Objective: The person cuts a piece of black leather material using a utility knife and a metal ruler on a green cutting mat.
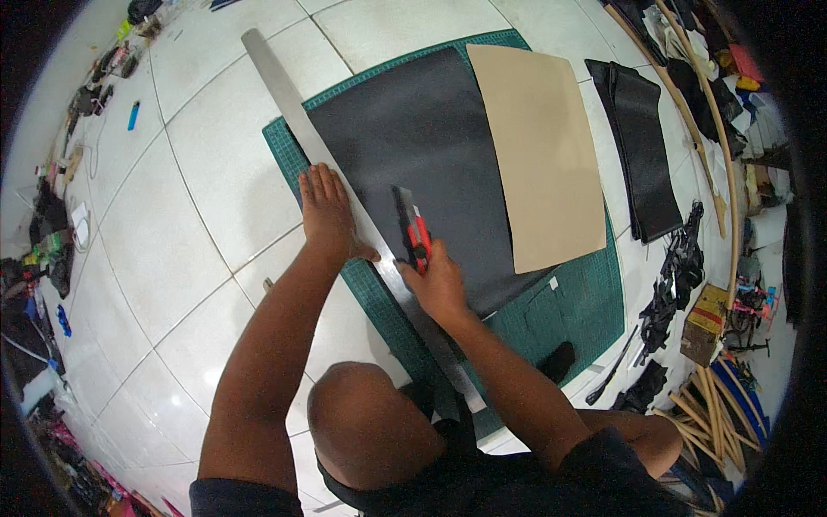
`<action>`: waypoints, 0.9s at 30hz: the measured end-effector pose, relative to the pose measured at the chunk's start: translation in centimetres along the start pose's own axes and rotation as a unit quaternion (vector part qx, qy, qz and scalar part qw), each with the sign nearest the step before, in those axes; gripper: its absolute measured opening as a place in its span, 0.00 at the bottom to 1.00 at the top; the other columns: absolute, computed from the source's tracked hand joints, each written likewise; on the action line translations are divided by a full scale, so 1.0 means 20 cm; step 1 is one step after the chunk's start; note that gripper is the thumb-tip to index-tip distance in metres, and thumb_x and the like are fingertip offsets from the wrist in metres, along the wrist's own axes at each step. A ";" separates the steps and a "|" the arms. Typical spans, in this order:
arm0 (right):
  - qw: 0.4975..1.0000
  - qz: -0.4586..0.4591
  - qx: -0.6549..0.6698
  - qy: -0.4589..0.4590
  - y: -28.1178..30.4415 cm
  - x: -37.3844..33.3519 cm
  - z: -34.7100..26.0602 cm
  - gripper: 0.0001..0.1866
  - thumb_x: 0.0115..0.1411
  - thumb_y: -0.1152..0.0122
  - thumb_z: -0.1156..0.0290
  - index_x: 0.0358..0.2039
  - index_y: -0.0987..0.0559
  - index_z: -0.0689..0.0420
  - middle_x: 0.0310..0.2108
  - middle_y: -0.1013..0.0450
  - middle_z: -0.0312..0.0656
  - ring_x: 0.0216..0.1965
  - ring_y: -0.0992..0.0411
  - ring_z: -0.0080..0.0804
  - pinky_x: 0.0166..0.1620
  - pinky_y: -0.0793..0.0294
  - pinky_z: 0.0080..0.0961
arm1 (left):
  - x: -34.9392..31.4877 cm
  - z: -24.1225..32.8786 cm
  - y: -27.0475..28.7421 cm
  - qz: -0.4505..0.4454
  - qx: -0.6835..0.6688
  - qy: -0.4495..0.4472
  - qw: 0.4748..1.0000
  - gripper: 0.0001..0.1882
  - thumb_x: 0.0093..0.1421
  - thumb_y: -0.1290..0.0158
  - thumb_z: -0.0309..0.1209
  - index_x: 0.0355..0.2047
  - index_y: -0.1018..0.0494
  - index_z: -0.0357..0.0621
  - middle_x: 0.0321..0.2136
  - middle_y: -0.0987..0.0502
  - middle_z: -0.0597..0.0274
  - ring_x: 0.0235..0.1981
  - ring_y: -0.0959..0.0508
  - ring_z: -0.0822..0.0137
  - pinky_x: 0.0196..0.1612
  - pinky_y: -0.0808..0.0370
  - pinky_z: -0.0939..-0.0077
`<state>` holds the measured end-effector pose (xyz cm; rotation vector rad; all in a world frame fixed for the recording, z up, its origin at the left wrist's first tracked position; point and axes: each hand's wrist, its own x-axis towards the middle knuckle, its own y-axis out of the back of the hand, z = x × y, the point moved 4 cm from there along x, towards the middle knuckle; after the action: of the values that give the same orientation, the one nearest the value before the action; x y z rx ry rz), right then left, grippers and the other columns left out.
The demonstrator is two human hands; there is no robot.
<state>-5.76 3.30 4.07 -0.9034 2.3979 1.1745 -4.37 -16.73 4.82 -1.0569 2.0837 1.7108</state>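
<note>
A long metal ruler lies slantwise along the left edge of a black sheet, which looks like leather or vinyl. My left hand presses down on the ruler, fingers stretched forward and thumb spread to the side. Gripped in my right hand is a red utility knife with its blade out, pointing away from me above the black sheet. Beneath everything is a green cutting mat. A beige sheet overlaps the right side of the black one.
Folded black material lies right of the mat, with black scraps nearer me. Bent canes and a yellow-red box stand farther right. A blue lighter rests on the white tiles. Clutter lines the left wall.
</note>
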 end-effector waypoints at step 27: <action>1.000 -0.002 0.005 0.010 -0.08 0.12 -0.10 0.32 0.51 0.25 0.60 0.43 0.36 0.66 0.36 0.27 0.60 0.40 0.24 0.51 0.43 0.27 0.41 | 0.29 -0.41 0.09 0.019 -0.102 0.048 0.993 0.83 0.25 0.34 0.71 0.69 0.60 0.29 0.71 0.57 0.41 0.73 0.61 0.47 0.69 0.68 0.36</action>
<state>-6.53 0.02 3.13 -0.9206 2.4142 1.1563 -7.65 -26.27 5.10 -1.1869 2.0310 1.9629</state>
